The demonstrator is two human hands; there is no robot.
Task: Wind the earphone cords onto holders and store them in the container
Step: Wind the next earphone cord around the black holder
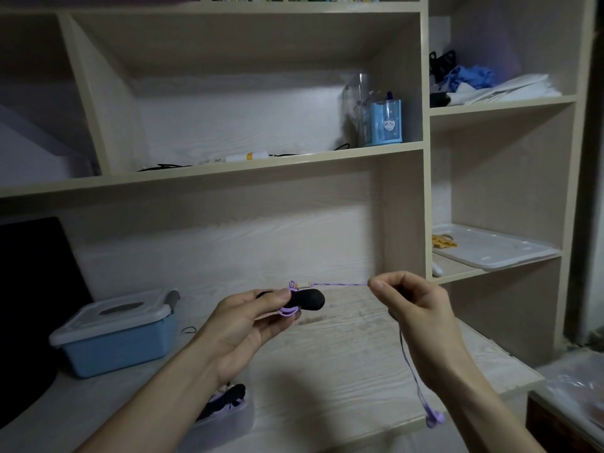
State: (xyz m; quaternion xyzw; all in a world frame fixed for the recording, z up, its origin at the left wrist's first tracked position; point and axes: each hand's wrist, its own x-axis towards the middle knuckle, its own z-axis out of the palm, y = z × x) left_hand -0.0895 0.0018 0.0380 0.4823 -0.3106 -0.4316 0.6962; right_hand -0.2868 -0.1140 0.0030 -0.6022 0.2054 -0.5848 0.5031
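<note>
My left hand (248, 317) grips the black holder (305, 299) at centre; my right hand (413, 308), at 3 o'clock, pinches the taut purple cord (340, 284) (earbuds (434, 418) dangling). Slackening probably lets the wound loops slip off.

Purple earphone cord (340, 284) stretched taut, partly wound on black holder (307, 299); earbuds (434, 418) dangling; blue lidded container (114, 335) closed on desk.

Blue pen holder (385, 122) on shelf (228, 165), white tray (500, 253), black monitor (29, 289)
</note>
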